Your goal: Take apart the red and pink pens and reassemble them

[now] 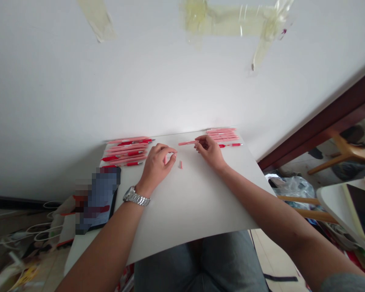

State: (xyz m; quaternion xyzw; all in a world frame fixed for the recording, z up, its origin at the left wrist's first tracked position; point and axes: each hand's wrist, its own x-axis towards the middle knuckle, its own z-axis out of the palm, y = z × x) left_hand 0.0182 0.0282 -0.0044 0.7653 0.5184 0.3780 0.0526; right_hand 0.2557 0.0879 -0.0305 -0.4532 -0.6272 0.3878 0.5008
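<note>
At table (pixel 185 202) | left grip (pixel 159 165): nearly closed round pink piece (pixel 165 159) | right grip (pixel 211 153): pinching pink barrel (pixel 187 142)

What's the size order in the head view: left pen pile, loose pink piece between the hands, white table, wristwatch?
Largest to smallest as seen:
1. White table
2. Left pen pile
3. Wristwatch
4. Loose pink piece
No two look alike.
</note>
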